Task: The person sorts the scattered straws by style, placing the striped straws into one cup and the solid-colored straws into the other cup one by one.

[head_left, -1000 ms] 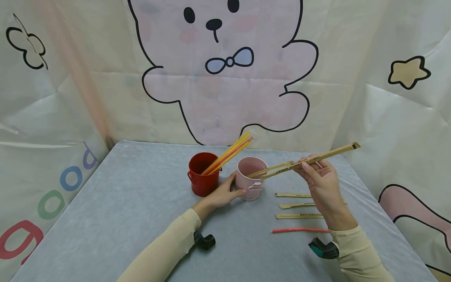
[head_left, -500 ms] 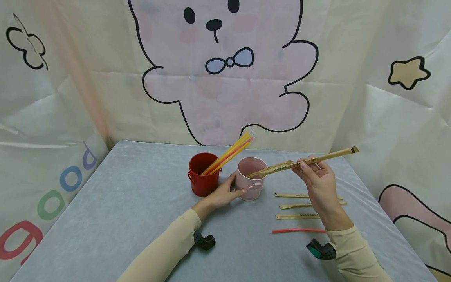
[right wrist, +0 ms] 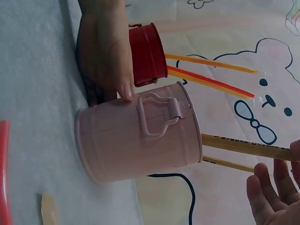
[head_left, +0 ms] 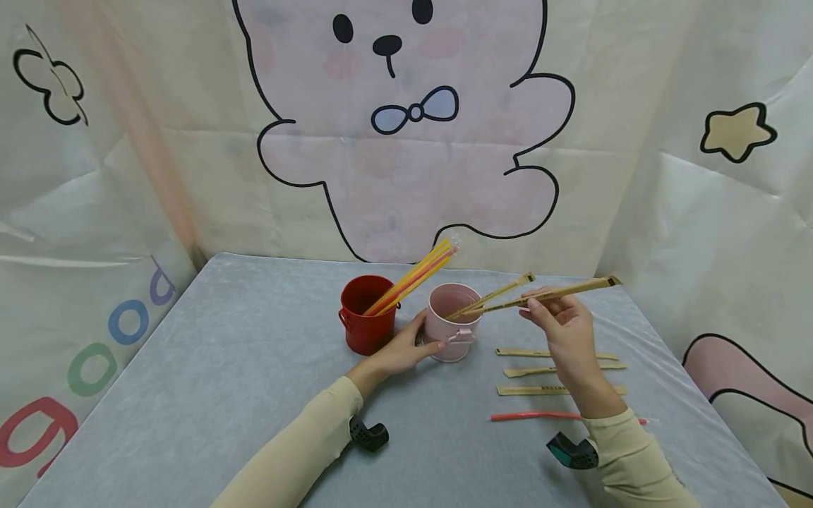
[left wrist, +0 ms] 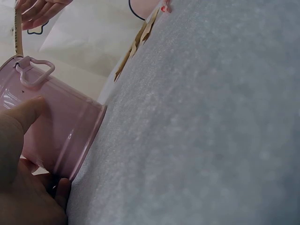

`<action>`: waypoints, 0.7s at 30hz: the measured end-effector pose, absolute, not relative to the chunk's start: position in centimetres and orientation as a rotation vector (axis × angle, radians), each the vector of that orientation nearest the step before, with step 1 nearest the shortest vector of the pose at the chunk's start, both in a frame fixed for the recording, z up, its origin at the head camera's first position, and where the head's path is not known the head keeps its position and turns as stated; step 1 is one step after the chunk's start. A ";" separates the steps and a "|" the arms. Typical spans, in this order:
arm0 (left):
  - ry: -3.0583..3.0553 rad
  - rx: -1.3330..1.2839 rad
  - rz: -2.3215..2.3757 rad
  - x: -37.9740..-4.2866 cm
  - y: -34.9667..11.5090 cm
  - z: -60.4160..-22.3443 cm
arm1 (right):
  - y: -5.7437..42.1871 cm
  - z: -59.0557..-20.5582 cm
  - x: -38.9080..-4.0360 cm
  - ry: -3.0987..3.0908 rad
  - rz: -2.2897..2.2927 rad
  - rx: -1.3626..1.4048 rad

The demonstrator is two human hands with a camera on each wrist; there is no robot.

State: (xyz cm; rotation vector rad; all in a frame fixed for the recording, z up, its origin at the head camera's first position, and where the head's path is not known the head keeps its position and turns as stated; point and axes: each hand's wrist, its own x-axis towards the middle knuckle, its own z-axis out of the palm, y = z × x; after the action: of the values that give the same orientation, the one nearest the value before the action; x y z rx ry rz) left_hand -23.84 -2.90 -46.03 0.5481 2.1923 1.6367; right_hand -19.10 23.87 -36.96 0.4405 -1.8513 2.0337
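Observation:
My left hand (head_left: 396, 351) grips the pink metal bucket (head_left: 452, 348) low on its side, thumb across the front and fingers behind. My right hand (head_left: 565, 331) pinches a long tan paper-wrapped stick (head_left: 581, 287) with dark print; what is inside the wrapper is hidden. Its lower end dips inside the pink bucket's rim, and the stick slants up to the right. A second tan wrapped stick (head_left: 510, 284) leans in the same bucket, apart from my fingers. In the right wrist view, both sticks poke out of the bucket's mouth past its small wire handle (right wrist: 145, 117).
Left of the pink bucket stands a red bucket (head_left: 368, 333) with several yellow and red straws (head_left: 413, 279) in clear wrap. Nearer me, three tan wrapped sticks (head_left: 530, 390) lie in a row on the grey cloth (head_left: 254, 353), with a red straw (head_left: 533, 416) in front.
My right hand has moved left and slightly down, taking the held stick further into the pink bucket. The leaning stick's upper end now shows. My left hand keeps its place on the bucket.

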 end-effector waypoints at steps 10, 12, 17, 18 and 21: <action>2.175 0.564 1.652 -23.7 -2.9 -45.8 | 23.7 -37.5 -19.2 -1.980 1.814 0.398; 2.174 0.563 1.653 -23.7 -2.9 -45.8 | 23.6 -37.7 -19.3 -2.014 1.754 0.382; 2.179 0.558 1.652 -23.8 -2.9 -45.9 | 23.6 -38.0 -19.6 -2.128 1.612 0.386; 2.180 0.557 1.651 -23.8 -2.9 -45.9 | 23.6 -38.0 -19.7 -2.153 1.591 0.393; 2.182 0.558 1.654 -23.9 -2.8 -46.0 | 23.8 -38.1 -19.7 -2.241 1.555 0.407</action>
State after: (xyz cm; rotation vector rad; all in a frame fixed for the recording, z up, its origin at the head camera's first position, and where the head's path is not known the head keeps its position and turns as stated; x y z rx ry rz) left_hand -23.86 -2.84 -46.03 0.5579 2.1816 1.6537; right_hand -19.74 23.83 -38.06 0.4071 -2.2411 1.5549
